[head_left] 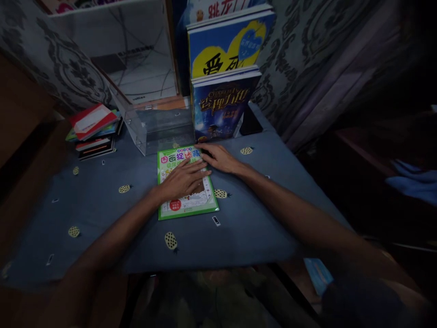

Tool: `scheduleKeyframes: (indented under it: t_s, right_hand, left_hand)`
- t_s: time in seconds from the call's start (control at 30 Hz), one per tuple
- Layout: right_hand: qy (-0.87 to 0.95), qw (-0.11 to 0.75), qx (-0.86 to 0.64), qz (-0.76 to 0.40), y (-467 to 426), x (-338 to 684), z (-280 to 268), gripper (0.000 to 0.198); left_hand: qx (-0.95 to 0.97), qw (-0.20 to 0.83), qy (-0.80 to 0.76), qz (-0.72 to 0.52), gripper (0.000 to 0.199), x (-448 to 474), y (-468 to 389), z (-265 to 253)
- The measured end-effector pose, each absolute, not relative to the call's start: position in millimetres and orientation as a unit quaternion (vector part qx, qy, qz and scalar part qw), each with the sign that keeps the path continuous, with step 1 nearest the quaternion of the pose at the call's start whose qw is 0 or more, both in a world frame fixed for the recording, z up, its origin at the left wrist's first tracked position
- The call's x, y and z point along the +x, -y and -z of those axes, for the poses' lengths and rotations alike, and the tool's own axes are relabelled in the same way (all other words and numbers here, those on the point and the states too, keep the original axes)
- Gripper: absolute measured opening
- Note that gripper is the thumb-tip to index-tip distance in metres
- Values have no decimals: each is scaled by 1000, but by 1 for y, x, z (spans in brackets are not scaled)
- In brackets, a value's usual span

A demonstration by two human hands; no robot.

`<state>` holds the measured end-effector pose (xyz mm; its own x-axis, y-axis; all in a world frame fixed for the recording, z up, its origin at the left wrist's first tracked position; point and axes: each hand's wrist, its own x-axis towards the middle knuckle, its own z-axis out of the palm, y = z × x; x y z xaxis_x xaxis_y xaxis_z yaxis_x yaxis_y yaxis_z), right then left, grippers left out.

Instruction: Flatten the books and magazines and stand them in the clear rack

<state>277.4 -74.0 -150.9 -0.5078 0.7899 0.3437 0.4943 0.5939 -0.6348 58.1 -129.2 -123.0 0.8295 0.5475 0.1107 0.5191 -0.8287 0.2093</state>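
A green-bordered picture book lies flat on the table, its cover showing coloured Chinese characters. My left hand rests across the middle of that cover with the fingers stretched out to the right. At the book's upper right corner is my right hand, fingers extended and touching the edge; its fingertips come close to those of my left hand. Part of the cover is hidden beneath my left hand. Just behind the book stands a clear acrylic book rack, with a dark blue book upright at its right side.
Behind the dark blue book stand a blue-and-yellow book and others. A small pile of books lies at the left. A black flat object sits right of the rack. The patterned tablecloth ends near my body.
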Motion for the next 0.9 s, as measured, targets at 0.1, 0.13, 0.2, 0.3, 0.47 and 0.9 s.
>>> scheduleKeyframes:
  t_s: [0.1,0.13,0.2,0.3,0.47,0.9]
  right_hand:
    - [838,315,-381,-229,74,278,152,44]
    - [840,315,-379,-226,74,278,152,44]
    - [844,314,-374,-220,74,278,152,43]
    - [851,308,-370,-209,73,278,153,42]
    - [854,306,-368,-203,72,278,156,40]
    - [861,321,-340,-200,69,278,161,36]
  left_hand:
    - [955,89,-272,-82,39,59,133,122]
    - [954,92,-272,-81,39,60,134,122]
    - [954,98,-271,-80,38,61,136,120]
    - [958,102,-258,-74,37,63,144,117]
    - [972,106,-203,-57,38,66,165,113]
    - [984,103,-142,-38,39,65,181,113]
